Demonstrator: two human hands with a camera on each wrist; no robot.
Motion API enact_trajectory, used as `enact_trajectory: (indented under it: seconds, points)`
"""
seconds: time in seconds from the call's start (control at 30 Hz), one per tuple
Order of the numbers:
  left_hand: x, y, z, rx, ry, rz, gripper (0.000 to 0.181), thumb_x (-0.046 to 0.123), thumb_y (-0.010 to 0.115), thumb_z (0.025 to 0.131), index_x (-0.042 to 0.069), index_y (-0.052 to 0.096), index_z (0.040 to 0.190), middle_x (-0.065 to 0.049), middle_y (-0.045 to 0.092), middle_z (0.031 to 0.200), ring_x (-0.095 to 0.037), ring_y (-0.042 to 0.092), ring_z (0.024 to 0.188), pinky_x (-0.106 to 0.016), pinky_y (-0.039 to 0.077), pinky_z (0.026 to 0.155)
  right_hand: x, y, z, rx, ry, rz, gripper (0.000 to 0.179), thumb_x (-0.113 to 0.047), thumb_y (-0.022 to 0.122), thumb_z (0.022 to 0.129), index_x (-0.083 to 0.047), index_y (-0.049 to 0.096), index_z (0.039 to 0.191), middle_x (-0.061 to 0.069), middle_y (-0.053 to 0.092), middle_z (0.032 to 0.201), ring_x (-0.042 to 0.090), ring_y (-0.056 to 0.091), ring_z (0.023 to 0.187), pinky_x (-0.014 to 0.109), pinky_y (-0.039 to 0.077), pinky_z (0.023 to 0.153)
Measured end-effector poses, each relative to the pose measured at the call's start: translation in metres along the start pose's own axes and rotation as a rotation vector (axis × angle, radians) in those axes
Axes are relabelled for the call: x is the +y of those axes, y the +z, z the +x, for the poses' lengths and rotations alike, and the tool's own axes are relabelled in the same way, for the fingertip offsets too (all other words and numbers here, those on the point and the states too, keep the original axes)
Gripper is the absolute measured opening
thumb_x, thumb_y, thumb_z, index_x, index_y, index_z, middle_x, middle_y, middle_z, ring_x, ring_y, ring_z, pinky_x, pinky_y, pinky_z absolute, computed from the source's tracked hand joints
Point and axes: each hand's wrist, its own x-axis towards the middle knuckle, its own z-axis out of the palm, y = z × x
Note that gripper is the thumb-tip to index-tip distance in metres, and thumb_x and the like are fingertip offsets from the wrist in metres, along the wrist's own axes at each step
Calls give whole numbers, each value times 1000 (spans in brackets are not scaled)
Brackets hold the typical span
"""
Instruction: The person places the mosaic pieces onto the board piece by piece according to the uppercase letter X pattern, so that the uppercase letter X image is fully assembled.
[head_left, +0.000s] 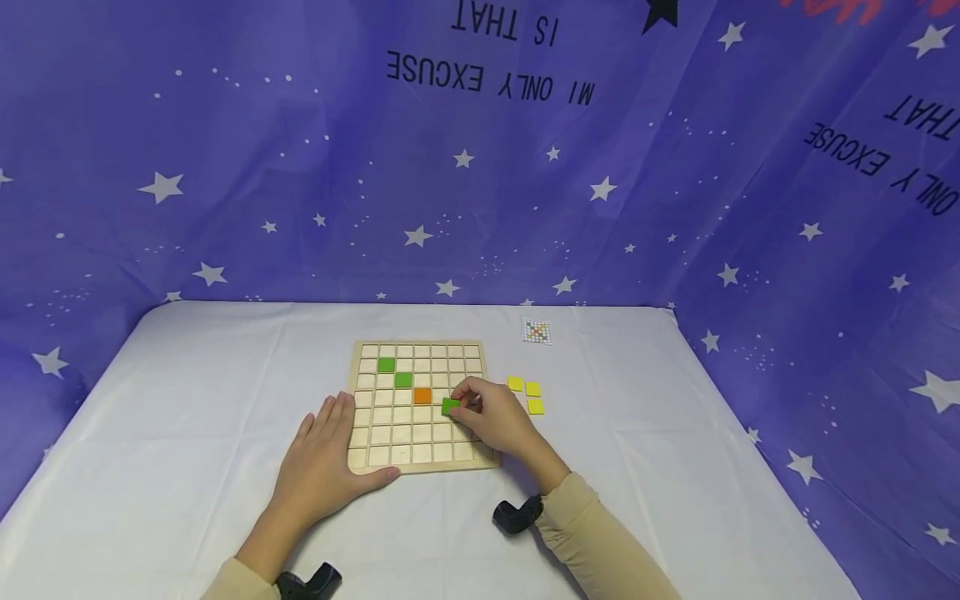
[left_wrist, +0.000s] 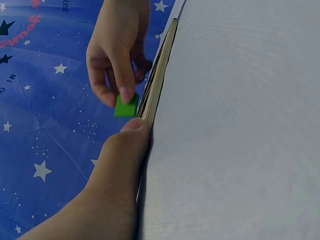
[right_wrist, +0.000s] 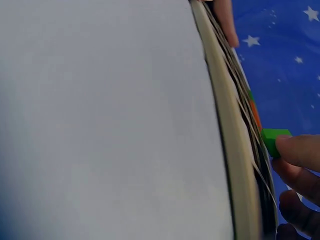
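Observation:
A wooden grid board [head_left: 401, 433] lies on the white table. Two green tiles [head_left: 386, 365] and an orange tile [head_left: 422, 396] sit in its cells along a diagonal. My right hand [head_left: 491, 415] pinches another green tile [head_left: 450, 406] between thumb and fingers, over the board right of the orange one; the right wrist view shows this green tile [right_wrist: 274, 140] close to the board's surface. My left hand [head_left: 318, 458] rests along the board's left side, fingers straight, with the thumb [left_wrist: 131, 126] on its near edge.
Right of the board lie several yellow tiles [head_left: 533, 389], partly behind my right hand. A small card with a coloured grid pattern [head_left: 536, 331] lies beyond them, near the back. A blue star-patterned cloth [head_left: 420, 192] hangs behind the table [head_left: 645, 483].

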Motion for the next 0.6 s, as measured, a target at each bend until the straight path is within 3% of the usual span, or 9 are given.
enact_trajectory:
  seconds: [0.3,0.6]
  points:
    - [2,0,1,1,7,-1,135,89,59,67,-8,24,154,-25,26,161,-42,24,150,-59,19,122,-9,11,6,28,-22,-110,11,-28,72,91,-23,70,100,-12,63,100,5,59,89,24,51,78]
    - [3,-2,0,-12,-8,-4,135,89,60,66,-7,23,154,-25,25,161,-42,23,150,-59,18,122,-11,11,-1,-17,-66,-225,19,-33,69,94,-20,77,106,-8,63,110,13,56,103,31,52,87]
